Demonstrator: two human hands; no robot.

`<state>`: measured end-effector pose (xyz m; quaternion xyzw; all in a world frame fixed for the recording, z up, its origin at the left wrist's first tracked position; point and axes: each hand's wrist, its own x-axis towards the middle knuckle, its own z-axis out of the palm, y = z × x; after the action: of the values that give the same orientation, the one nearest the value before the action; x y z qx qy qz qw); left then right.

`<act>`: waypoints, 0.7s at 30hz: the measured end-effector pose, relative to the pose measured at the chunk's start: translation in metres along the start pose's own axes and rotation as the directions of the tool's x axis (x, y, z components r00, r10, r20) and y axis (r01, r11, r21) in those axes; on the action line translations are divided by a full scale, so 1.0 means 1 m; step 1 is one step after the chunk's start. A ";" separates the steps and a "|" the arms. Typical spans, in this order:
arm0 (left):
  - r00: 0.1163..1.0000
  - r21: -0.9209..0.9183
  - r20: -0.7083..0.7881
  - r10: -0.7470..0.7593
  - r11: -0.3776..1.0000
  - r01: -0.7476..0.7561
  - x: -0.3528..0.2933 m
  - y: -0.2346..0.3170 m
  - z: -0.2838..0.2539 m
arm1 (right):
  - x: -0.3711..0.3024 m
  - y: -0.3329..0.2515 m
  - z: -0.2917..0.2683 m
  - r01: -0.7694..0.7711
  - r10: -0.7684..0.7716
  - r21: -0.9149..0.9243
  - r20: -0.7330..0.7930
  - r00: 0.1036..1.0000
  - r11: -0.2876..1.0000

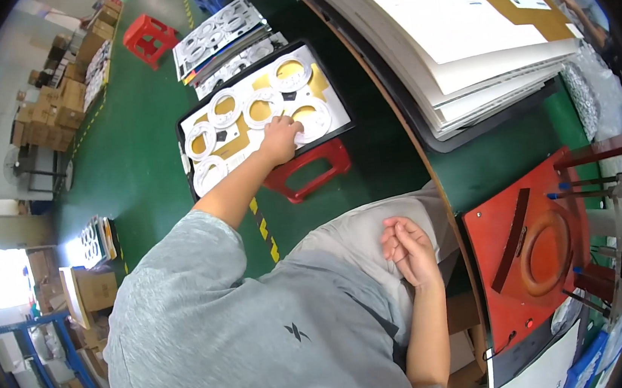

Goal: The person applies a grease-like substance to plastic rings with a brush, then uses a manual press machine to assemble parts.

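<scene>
My left hand (281, 138) reaches out over a black tray (348, 107). Its fingers curl down at the edge of a white ring (321, 121) at the tray's near right corner. Several similar rings, such as another white ring (225, 108), lie on a white and yellow printed sheet (238, 145) in the tray. Under the tray stands a red stool (337, 157). My right hand (408, 248) rests above my lap, palm up, with loosely bent fingers and nothing in it.
At my right, a workbench carries a stack of white printed sheets (461, 34) and a red fixture plate (496, 220) with a round brown ring (547, 252) and metal clamps (591, 193). Past the tray are more stacked ring sheets (215, 39) and a red stool (149, 38).
</scene>
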<state>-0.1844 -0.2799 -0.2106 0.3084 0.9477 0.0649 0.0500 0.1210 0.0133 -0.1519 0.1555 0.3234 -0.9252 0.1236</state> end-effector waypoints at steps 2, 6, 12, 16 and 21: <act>0.972 0.164 0.220 -0.077 0.986 0.041 0.012 0.008 -0.021 | -0.001 0.002 -0.006 -0.003 0.003 0.021 0.036 0.999 1.000; 0.942 -0.050 0.334 0.043 0.998 -0.027 0.022 -0.003 -0.052 | 0.000 0.003 -0.007 0.017 -0.020 0.063 0.058 0.998 0.998; 0.795 -0.821 0.526 0.302 0.425 0.382 0.003 0.115 -0.197 | -0.002 0.000 -0.012 0.005 -0.010 0.066 0.079 0.997 0.998; 0.782 -0.982 0.177 0.597 0.157 0.102 -0.014 0.184 -0.244 | -0.001 0.000 -0.008 0.034 -0.040 0.083 0.072 0.997 0.996; 0.818 -0.954 -0.299 0.491 -0.131 -0.269 -0.024 0.298 -0.244 | 0.004 0.009 -0.016 0.003 -0.011 0.066 0.119 0.993 0.998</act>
<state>-0.0256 -0.0777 0.0772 0.4478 0.4813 0.6897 0.3035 0.1239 0.0158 -0.1703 0.1027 0.2855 -0.9434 0.1341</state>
